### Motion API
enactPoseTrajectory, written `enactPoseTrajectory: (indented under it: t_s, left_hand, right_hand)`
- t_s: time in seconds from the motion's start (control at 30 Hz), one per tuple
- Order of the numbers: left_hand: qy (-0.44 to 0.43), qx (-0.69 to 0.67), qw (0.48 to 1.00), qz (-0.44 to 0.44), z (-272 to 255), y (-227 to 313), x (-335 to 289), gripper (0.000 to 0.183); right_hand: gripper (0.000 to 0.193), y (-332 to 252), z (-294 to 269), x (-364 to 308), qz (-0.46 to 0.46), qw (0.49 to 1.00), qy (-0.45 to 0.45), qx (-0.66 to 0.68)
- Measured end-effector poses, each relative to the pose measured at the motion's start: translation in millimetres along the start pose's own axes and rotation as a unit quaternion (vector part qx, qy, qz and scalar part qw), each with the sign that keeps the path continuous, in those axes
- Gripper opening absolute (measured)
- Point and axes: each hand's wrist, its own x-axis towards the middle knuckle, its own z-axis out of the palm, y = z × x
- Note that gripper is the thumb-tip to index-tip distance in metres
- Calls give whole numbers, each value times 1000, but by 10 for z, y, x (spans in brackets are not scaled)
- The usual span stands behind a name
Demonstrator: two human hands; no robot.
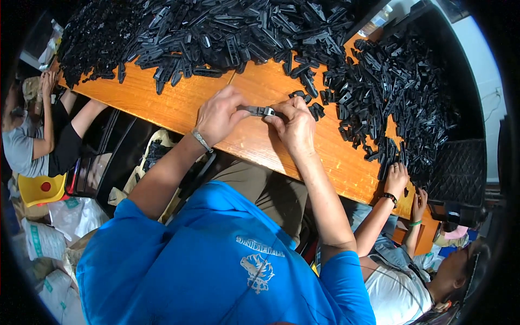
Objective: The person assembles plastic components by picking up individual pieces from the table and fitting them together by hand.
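Above the wooden table's near edge, both of my hands meet at a small elongated black plastic part point(254, 110). My left hand point(219, 115) pinches its left end between thumb and fingers, and a bracelet circles that wrist. At the other end, my right hand point(295, 122) closes thumb and forefinger round a small piece with a pale, shiny face point(268, 111). Whether the two pieces are joined, I cannot tell. A few loose black parts point(316, 111) lie just beyond my right hand.
A large heap of long black plastic parts point(216, 32) covers the table's point(151, 103) far side, with smaller black bits point(97, 43) at far left. Another heap point(390, 92) spreads at right, where a co-worker's hands point(397, 179) touch parts. A second person point(40, 130) sits at far left.
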Motion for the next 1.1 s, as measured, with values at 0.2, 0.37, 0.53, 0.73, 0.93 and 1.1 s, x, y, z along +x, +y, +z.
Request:
enactPoseTrajectory:
  t_s: [0.2,0.37,0.53,0.73,0.93,1.1]
  left_hand:
    - [-2,-15,999,29,21,-43,27,15]
    - [-8,-54,998,-14,-51,-79,33,12]
    - [-129,55,990,-31,-796,-136,-263,14]
    - [-39,71,991,-108,-1638,-383,-565,27]
    - [135,192,972,5,-773,-445,91,24]
    - [105,273,956,10,-652,-531,231,17]
  right_hand:
    - [28,175,73,179,-36,995,-81,36]
    - [26,40,275,321,-108,990,-77,56]
    - [26,-257,343,112,-146,971,-181,53]
    - [24,196,-223,280,-95,977,-26,-191]
    - [34,525,-150,402,-90,956,-37,-278]
    - [31,470,-175,399,-112,956,-36,-270]
